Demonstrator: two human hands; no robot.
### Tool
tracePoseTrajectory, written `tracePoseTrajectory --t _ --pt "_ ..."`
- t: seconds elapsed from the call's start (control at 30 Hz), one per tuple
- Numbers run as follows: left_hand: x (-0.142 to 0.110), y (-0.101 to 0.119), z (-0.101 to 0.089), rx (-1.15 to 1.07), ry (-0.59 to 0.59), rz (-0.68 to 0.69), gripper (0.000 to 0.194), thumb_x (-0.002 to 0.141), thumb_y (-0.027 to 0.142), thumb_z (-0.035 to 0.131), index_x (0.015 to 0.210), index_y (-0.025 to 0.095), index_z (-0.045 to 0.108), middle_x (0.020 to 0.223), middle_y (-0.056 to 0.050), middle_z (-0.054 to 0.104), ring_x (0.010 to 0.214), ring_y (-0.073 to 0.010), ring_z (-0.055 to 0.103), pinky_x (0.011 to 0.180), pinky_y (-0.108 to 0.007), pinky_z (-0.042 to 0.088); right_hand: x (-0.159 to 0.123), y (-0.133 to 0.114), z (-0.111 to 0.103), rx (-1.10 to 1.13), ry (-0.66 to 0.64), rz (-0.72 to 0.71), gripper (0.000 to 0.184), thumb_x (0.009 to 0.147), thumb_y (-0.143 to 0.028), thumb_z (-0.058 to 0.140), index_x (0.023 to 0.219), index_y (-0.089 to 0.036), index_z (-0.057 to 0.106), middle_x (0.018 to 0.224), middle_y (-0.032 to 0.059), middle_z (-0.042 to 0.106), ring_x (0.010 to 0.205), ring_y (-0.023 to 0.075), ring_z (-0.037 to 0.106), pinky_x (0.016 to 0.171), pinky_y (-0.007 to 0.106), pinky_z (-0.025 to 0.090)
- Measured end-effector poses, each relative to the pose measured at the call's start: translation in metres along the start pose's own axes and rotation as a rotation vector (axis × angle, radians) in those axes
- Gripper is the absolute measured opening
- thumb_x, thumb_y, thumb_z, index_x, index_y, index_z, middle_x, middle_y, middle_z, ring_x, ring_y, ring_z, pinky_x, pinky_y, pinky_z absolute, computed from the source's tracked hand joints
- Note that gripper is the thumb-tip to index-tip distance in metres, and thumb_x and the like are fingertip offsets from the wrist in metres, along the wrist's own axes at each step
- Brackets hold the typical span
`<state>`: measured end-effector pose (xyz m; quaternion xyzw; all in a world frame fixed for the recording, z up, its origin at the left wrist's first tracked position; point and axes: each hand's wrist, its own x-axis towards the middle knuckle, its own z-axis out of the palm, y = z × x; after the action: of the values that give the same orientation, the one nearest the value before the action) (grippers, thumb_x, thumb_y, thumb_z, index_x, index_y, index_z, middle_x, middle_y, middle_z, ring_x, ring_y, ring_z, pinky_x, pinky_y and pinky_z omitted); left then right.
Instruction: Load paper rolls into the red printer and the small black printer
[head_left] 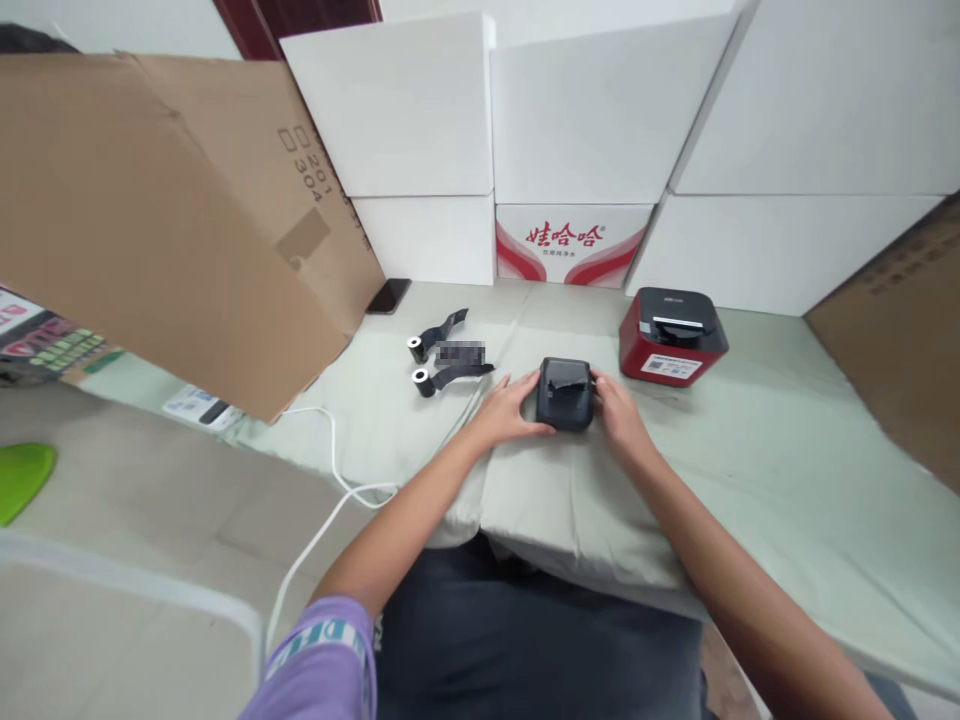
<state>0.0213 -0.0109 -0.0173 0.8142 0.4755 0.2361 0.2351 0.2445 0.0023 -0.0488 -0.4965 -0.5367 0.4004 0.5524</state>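
Observation:
A small black box-shaped device [565,408], which looks like a portable printer, sits on the cloth-covered table with a glossy dark strip across its top. My left hand [508,412] grips its left side, the thumb along the front edge and the fingers toward the back corner. Along the right side, my right hand [616,405] presses against it, with part of the fingers hidden. To the left lie two rolls of black paper, a far roll [417,348] and a near roll [424,382], each with a white core and a loose tail stretched rightward.
Behind the right hand stands a red and black printer [673,337]. White boxes [574,125] wall off the back, and cardboard [187,190] leans at the left. A phone [389,296] lies at the back left. A white cable [334,450] hangs over the table's front edge.

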Motion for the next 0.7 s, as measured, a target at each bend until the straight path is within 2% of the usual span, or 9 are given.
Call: tracePoseTrajectory --t 0.07,0.13,0.33,0.7 --pt "0.000 -0.001 0.001 0.002 0.000 0.006 0.110 0.071 0.060 0.079 0.160 0.023 0.027 0.163 -0.010 0.037 0.151 -0.0289 0.036 0.130 -0.048 0.016 -0.003 -0.004 -0.003 -0.008 0.047 0.067 0.050 0.091 -0.059 0.051 0.118 -0.021 0.070 0.119 0.0112 0.073 0.109 0.0302 0.068 0.098 0.052 0.053" --pt "0.000 -0.002 0.002 0.011 -0.001 0.013 0.108 0.073 0.061 0.078 0.160 0.023 0.027 0.162 -0.011 0.037 0.151 -0.0292 0.037 0.129 -0.050 0.017 -0.010 -0.008 -0.004 -0.037 0.072 0.065 0.050 0.091 -0.058 0.050 0.117 -0.020 0.069 0.117 0.0124 0.073 0.104 0.0292 0.068 0.095 0.051 0.054" --pt "-0.001 -0.008 0.009 0.055 0.022 0.057 0.106 0.075 0.062 0.076 0.160 0.023 0.026 0.160 -0.014 0.041 0.149 -0.0286 0.041 0.128 -0.051 0.021 -0.023 -0.013 0.000 -0.245 0.080 -0.108 0.043 0.095 -0.047 0.045 0.121 -0.019 0.065 0.127 0.0138 0.069 0.118 0.0283 0.061 0.109 0.051 0.043" --pt "0.000 -0.007 0.013 0.114 0.000 0.041 0.105 0.078 0.064 0.072 0.160 0.019 0.024 0.162 -0.014 0.038 0.149 -0.0242 0.041 0.128 -0.046 0.022 -0.022 -0.012 -0.001 -0.391 0.067 -0.178 0.043 0.097 -0.041 0.042 0.128 -0.017 0.060 0.128 0.0158 0.066 0.118 0.0282 0.061 0.106 0.050 0.044"
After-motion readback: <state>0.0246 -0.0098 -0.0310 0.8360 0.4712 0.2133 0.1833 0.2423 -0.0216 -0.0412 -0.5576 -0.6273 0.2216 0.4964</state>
